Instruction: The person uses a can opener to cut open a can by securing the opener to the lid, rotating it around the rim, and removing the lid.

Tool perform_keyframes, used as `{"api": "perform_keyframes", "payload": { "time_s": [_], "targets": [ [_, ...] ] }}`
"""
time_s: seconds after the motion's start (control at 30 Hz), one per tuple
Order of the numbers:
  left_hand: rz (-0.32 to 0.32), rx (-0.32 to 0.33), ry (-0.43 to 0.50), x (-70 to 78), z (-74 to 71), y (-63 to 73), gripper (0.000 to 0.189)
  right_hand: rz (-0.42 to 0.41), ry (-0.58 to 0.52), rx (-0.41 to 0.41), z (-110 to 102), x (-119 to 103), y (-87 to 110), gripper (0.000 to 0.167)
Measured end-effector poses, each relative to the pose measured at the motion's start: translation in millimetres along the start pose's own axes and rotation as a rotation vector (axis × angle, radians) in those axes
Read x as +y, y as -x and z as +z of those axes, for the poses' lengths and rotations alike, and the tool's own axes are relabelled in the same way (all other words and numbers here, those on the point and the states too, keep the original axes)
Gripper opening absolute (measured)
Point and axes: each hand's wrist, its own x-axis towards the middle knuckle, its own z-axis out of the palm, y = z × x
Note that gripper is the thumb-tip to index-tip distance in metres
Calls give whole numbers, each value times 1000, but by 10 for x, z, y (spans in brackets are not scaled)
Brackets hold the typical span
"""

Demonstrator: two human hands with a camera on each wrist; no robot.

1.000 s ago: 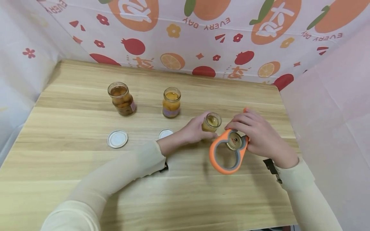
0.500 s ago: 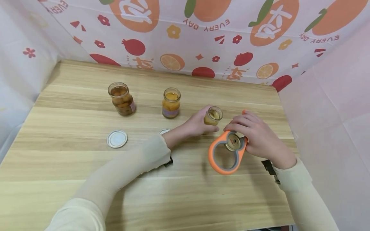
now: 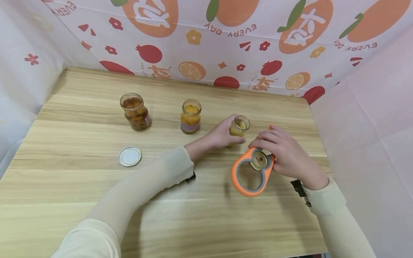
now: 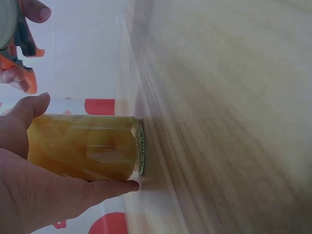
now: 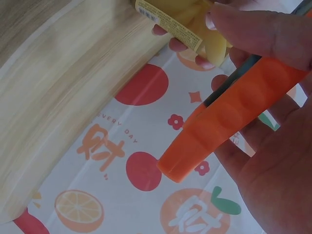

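Observation:
My left hand (image 3: 222, 134) holds an open glass jar (image 3: 239, 126) of yellow fruit pieces, at the right of the table. In the left wrist view, the jar (image 4: 87, 146) lies between thumb and fingers, its base at or just above the wood. My right hand (image 3: 284, 150) grips an orange jar opener (image 3: 237, 179) with a grey lining, fingers wrapped round its handles. A gold lid (image 3: 259, 160) sits in the opener's smaller ring, apart from the jar. In the right wrist view, the opener's orange handle (image 5: 224, 122) crosses the palm.
Two open jars stand further left: one with brown contents (image 3: 137, 113), one with orange fruit (image 3: 190, 118). A white-sided lid (image 3: 129, 156) lies on the wooden table (image 3: 206, 222). Printed cloth (image 3: 206, 50) hangs along the back edge, plain sheets at both sides.
My left hand has carried the yellow-fruit jar slightly toward the back of the table. A second lid is now hidden by my left arm. The right hand and jar opener have hardly moved.

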Motion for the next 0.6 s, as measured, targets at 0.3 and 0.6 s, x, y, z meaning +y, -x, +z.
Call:
{"api": "perform_keyframes", "payload": {
  "time_s": [0.3, 0.6],
  "targets": [
    [-21, 3, -11, 21, -21, -66, 62, 3, -8, -6, 23, 9, -16, 46],
    [-34, 3, 2, 25, -42, -139, 62, 4, 2, -24, 36, 20, -6, 43]
  ]
}}
